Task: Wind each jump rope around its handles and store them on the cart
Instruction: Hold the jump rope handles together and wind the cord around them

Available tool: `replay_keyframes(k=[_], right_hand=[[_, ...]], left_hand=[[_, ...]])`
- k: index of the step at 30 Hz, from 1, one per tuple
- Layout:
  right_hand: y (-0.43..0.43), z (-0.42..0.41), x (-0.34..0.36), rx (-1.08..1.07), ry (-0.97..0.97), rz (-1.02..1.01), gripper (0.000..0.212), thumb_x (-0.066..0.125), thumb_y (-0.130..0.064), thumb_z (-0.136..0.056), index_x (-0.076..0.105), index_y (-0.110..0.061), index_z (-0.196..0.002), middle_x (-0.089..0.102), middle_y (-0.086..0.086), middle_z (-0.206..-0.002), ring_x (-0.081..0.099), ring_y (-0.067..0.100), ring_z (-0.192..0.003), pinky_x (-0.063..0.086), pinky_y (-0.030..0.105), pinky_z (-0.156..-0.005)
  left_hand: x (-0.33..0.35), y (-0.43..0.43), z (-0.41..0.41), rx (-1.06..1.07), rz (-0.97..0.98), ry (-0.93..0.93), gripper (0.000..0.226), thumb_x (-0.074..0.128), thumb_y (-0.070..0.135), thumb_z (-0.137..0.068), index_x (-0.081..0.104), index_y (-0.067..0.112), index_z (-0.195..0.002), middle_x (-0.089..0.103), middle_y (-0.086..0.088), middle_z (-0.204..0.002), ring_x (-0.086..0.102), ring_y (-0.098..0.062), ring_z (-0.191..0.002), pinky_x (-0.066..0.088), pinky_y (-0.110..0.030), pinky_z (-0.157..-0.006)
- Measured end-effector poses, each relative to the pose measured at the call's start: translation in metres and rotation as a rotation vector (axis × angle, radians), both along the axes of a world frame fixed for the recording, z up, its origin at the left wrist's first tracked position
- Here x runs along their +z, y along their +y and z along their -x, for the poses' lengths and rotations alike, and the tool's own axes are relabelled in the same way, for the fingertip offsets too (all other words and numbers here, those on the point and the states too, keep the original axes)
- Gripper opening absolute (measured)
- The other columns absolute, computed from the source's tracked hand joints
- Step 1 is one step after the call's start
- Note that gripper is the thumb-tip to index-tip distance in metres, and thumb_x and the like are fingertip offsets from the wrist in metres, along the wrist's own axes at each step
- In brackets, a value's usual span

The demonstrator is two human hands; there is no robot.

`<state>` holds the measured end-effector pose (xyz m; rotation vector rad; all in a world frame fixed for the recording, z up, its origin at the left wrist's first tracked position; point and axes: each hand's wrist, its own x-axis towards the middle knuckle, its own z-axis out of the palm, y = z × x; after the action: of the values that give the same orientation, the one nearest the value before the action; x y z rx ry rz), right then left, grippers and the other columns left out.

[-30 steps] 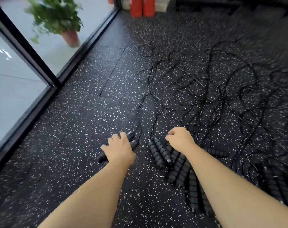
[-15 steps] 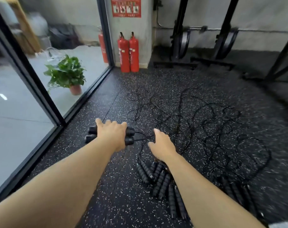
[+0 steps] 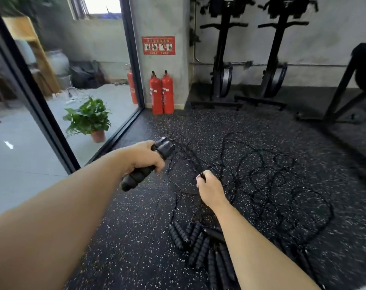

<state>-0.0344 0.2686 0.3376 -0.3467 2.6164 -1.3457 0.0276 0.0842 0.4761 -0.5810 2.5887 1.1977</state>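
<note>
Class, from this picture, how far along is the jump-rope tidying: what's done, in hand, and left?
Done: nothing shows wound, and no cart is in view. In hand: the left hand grips one pair of handles while the right hand pinches a cord. Left: the heap of handles on the floor and the tangled cords.

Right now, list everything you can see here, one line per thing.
held handles: two, black, gripped in left hand
rope cords: many, black, tangled on floor, strands pinched by right hand
loose handles: several, black, piled on floor, bottom centre
fire extinguishers: two, red, beside pillar; third behind glass
sign: one, red, on pillar
potted plant: one, green, beyond glass
equipment stands: two, black, back wall
floor: black, white-speckled, underfoot
left hand: one, bare, left of centre
right hand: one, bare, centre
</note>
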Motion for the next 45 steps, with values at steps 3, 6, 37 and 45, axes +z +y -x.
replay_keyframes(k=[3, 6, 37, 45], right_hand=[[0.023, 0.005, -0.007, -0.069, 0.004, -0.130, 0.023, 0.034, -0.026, -0.104, 0.050, -0.010, -0.112, 0.061, 0.007, -0.096, 0.053, 0.022, -0.080, 0.039, 0.035, -0.068], [0.047, 0.004, -0.018, -0.114, -0.013, -0.240, 0.033, 0.033, -0.027, -0.105, 0.046, -0.010, -0.130, 0.061, 0.009, -0.116, 0.058, 0.024, -0.098, 0.039, 0.031, -0.072], [0.092, 0.028, 0.128, -0.043, 0.401, -0.625, 0.019, 0.043, -0.008, -0.097, 0.057, -0.010, -0.110, 0.049, 0.014, -0.116, 0.053, 0.031, -0.086, 0.045, 0.037, -0.073], [0.078, 0.052, 0.158, 0.062, 0.655, -0.420, 0.023, 0.043, -0.001, -0.094, 0.062, -0.011, -0.103, 0.049, 0.009, -0.125, 0.056, 0.032, -0.094, 0.048, 0.040, -0.082]], left_hand=[[0.007, -0.004, 0.005, 0.179, -0.191, 0.083, 0.032, 0.064, -0.005, -0.073, 0.052, 0.014, -0.097, 0.054, -0.010, -0.074, 0.048, -0.020, -0.057, 0.044, -0.025, -0.051], [0.015, -0.010, 0.009, 0.355, -0.331, 0.149, 0.019, 0.061, 0.001, -0.068, 0.051, 0.011, -0.081, 0.051, -0.008, -0.071, 0.045, -0.019, -0.056, 0.043, -0.025, -0.053], [0.000, 0.029, -0.056, 0.144, -0.002, 0.191, 0.021, 0.068, 0.001, -0.066, 0.052, 0.008, -0.079, 0.051, -0.009, -0.064, 0.044, -0.020, -0.054, 0.040, -0.023, -0.050], [-0.027, 0.029, -0.043, 0.124, 0.031, 0.121, 0.028, 0.070, 0.003, -0.063, 0.054, 0.008, -0.085, 0.056, -0.009, -0.068, 0.049, -0.023, -0.058, 0.042, -0.025, -0.052]])
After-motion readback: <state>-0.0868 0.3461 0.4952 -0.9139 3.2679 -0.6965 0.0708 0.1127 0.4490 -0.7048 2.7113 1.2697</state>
